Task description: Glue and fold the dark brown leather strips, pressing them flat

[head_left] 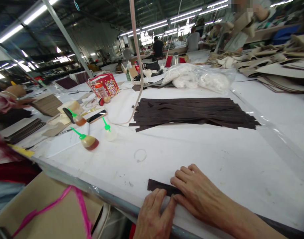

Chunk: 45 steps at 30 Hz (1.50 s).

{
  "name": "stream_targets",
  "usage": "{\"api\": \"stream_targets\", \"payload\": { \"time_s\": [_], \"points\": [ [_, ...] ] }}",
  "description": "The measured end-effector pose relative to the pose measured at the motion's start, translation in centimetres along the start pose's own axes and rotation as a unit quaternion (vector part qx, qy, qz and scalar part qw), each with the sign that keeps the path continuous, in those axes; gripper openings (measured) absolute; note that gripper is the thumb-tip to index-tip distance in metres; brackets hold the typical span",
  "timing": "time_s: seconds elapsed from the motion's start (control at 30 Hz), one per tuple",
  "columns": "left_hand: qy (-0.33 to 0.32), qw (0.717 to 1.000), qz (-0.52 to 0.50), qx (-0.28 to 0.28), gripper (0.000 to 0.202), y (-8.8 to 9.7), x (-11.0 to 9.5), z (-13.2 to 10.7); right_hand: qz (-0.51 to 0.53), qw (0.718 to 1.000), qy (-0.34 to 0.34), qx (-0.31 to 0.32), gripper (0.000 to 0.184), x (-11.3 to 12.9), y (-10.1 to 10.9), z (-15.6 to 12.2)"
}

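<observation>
A dark brown strip [153, 185], which looks like leather or fabric, lies along the near edge of the white table. My left hand [154, 214] grips its near edge, thumb and fingers closed together. Beside it, my right hand [195, 189] has curled fingers over the same strip, with its thumb pressed close to my left thumb. Part of the strip is hidden under my right hand and forearm; a dark length shows again at the lower right. Beyond my hands, a pile of similar dark brown strips [191, 113] is spread across the table.
Green-nozzled squeeze bottles [89, 142], a phone [96, 116] and a red patterned box [107, 84] are at the left. A hose [139, 66] hangs down to the table. Clear plastic bags [196, 76] and stacked beige pieces [278, 66] lie behind. A co-worker's sleeve [2, 103] shows at far left.
</observation>
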State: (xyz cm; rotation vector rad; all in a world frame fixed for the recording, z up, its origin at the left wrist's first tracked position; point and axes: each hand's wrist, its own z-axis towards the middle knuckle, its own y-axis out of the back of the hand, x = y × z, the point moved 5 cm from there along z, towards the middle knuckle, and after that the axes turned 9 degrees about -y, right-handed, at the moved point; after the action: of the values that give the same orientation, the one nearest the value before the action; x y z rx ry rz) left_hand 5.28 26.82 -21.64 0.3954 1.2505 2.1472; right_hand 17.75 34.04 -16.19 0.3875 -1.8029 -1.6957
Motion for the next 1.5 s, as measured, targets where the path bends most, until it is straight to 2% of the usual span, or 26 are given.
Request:
{"api": "stream_targets", "payload": {
  "time_s": [0.1,0.3,0.37,0.4,0.47,0.53,0.57,0.63,0.7,0.8,0.87,1.03,1.13,1.23,1.4,1.5],
  "points": [
    [0.009,1.000,0.004,-0.002,0.044,-0.1,0.0,-0.1,-0.028,0.999,0.026,0.008,0.009,0.0,-0.3,0.3],
    [-0.047,0.999,0.010,0.021,0.047,0.3,0.2,0.2,-0.043,0.998,0.044,0.017,0.017,0.3,-1.1,1.2],
    [-0.050,0.998,0.011,0.028,0.045,0.5,0.3,0.3,-0.011,1.000,-0.013,0.017,0.017,-0.2,-0.9,1.5],
    [-0.053,0.998,0.009,0.030,0.044,0.6,0.3,0.4,0.022,0.997,-0.065,0.017,0.018,-0.9,-0.8,1.6],
    [-0.053,0.998,0.006,0.022,0.042,0.7,0.4,0.5,0.113,0.979,-0.168,0.037,0.022,-2.4,-0.8,1.5],
    [-0.044,0.999,0.005,0.005,0.040,0.9,0.5,0.5,0.210,0.954,-0.200,0.074,0.030,-3.3,-0.9,1.4],
    [-0.041,0.999,0.005,-0.002,0.039,1.0,0.5,0.5,0.248,0.944,-0.198,0.085,0.033,-3.6,-0.8,1.3],
    [-0.039,0.999,0.007,-0.007,0.037,1.0,0.6,0.6,0.269,0.941,-0.193,0.071,0.035,-4.1,-0.2,1.3],
    [-0.045,0.999,0.008,-0.006,0.036,1.1,0.6,0.8,0.239,0.953,-0.182,0.040,0.027,-3.9,0.7,1.3],
    [-0.058,0.998,0.007,-0.003,0.034,1.3,0.6,1.0,0.176,0.979,-0.099,0.038,0.014,-1.9,1.3,1.7],
    [-0.061,0.998,0.007,-0.003,0.034,1.4,0.7,1.1,0.143,0.986,-0.067,0.051,0.016,-0.7,1.0,1.9],
    [-0.064,0.998,0.008,0.024,0.031,1.6,1.7,0.5,0.116,0.987,-0.086,0.072,0.015,-0.3,-0.7,1.9],
    [-0.039,0.999,-0.010,0.019,0.024,2.2,2.6,0.3,0.109,0.985,-0.105,0.083,0.015,-0.5,-1.2,1.5],
    [0.012,0.998,-0.057,0.004,0.018,2.8,3.6,0.1,0.122,0.979,-0.130,0.098,0.015,-0.8,-0.8,1.4],
    [0.140,0.986,-0.085,-0.013,0.030,2.5,5.4,-0.5,0.151,0.960,-0.190,0.142,0.031,-3.0,0.7,0.0],
    [0.214,0.970,-0.116,0.007,0.035,1.6,6.8,-0.6,0.141,0.951,-0.228,0.154,0.034,-4.7,1.6,-1.6]
  ]
}}
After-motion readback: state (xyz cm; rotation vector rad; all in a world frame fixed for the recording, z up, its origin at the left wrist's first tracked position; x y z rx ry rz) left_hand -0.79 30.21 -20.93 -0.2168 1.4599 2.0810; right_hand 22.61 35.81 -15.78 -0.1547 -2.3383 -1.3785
